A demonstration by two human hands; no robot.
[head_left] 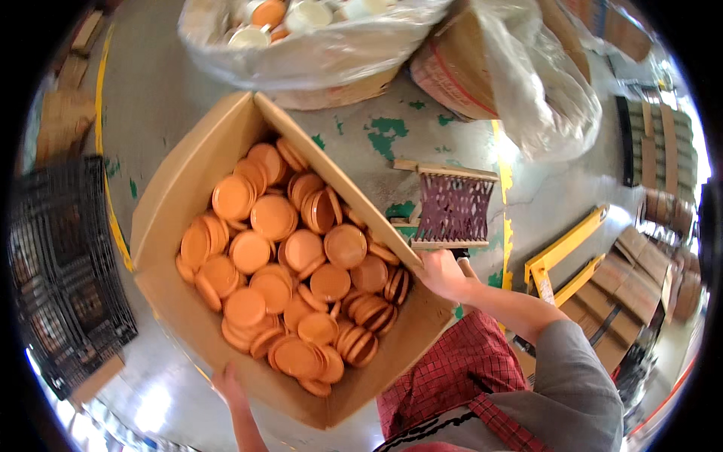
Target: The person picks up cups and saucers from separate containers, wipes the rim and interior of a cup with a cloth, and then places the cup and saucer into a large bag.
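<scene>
- The left hand point(228, 386) is at 7 o'clock, by the box's lower-left side; its fingers are partly hidden, so I cannot tell how tightly it closes.
- The right hand point(444, 276), at 3 o'clock, looks curled on the right rim, pinching the wall.
- Between them sits the open cardboard box point(188, 177), turned cornerwise, holding a loose heap of round orange discs point(273, 217).
- To hold it well, I'd keep both grips firm and level — thin walls may bow, and loose discs could slide to one corner.
- At 2 o'clock, a low stand point(454, 205) with a purple patterned top.
- At 12 o'clock, a plastic-lined bin point(331, 69) of mugs point(307, 15).
- Lettering: red marks on the lined container point(454, 79) at 1 o'clock — too blurred to read.
</scene>
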